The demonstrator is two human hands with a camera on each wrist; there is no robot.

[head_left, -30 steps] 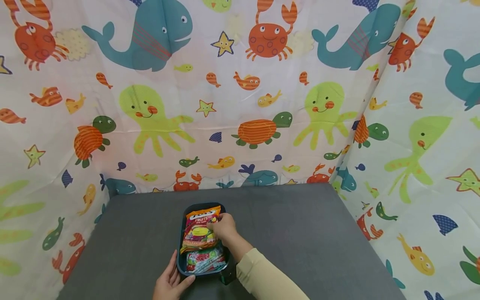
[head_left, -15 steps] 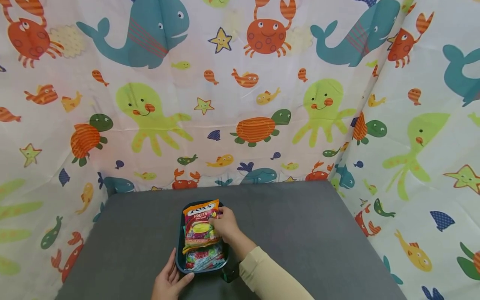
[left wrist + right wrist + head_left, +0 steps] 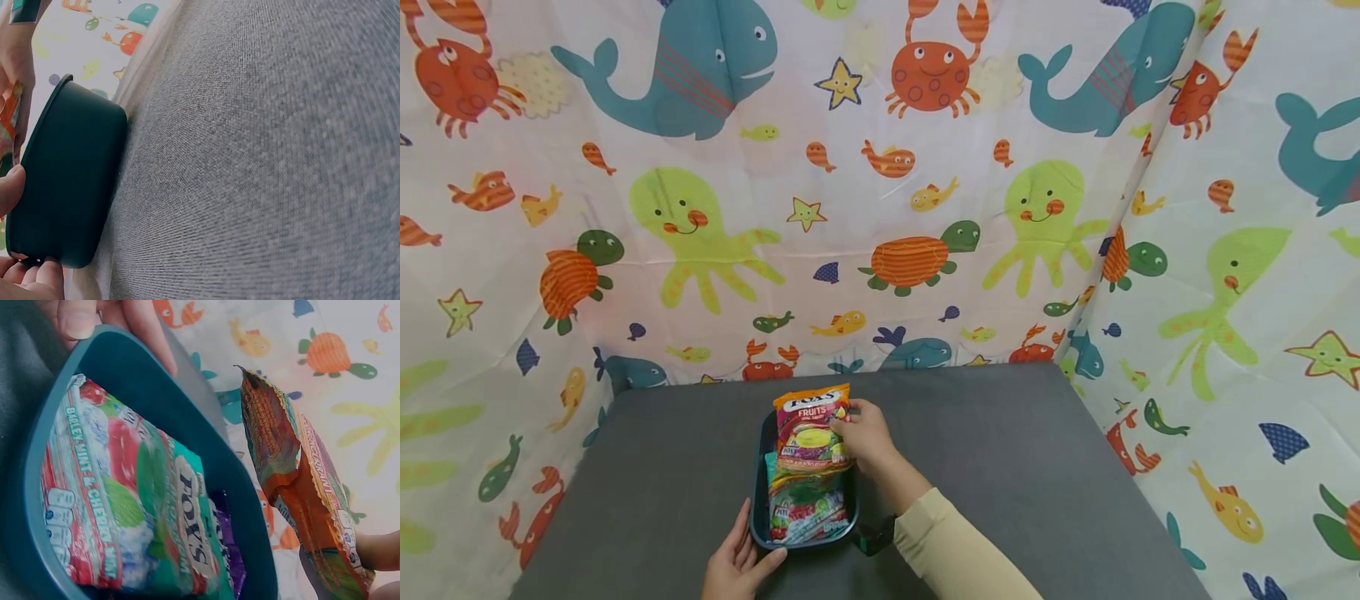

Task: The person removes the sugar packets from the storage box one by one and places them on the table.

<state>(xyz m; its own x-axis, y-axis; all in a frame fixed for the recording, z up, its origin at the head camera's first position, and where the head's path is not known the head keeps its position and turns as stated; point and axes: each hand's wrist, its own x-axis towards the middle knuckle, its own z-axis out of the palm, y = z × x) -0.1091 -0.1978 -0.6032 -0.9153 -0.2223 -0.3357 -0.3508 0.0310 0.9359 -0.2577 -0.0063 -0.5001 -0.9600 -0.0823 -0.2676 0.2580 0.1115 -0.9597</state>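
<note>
My right hand [image 3: 871, 437] pinches the right edge of an orange and purple bag of Fox's Fruits candy [image 3: 812, 433]. The bag is raised over the far end of a dark teal plastic tub [image 3: 760, 508]; in the right wrist view the orange bag [image 3: 294, 469] is apart from the rim. My left hand [image 3: 740, 560] holds the tub's near left corner, thumb at the rim and fingers along the outer side. Inside the tub lies a green and red Fox's candy bag [image 3: 137, 494], with a purple packet [image 3: 228, 544] partly hidden beyond it.
The tub stands on a grey cloth-covered table [image 3: 985, 483]. A white curtain [image 3: 850, 292] with sea animals hangs behind it and along both sides. A small dark object [image 3: 874, 537] shows beneath my right wrist.
My right hand has lifted the orange candy bag up and away from me, slightly rightward, uncovering more of the green bag. My left hand has stayed at the tub's corner.
</note>
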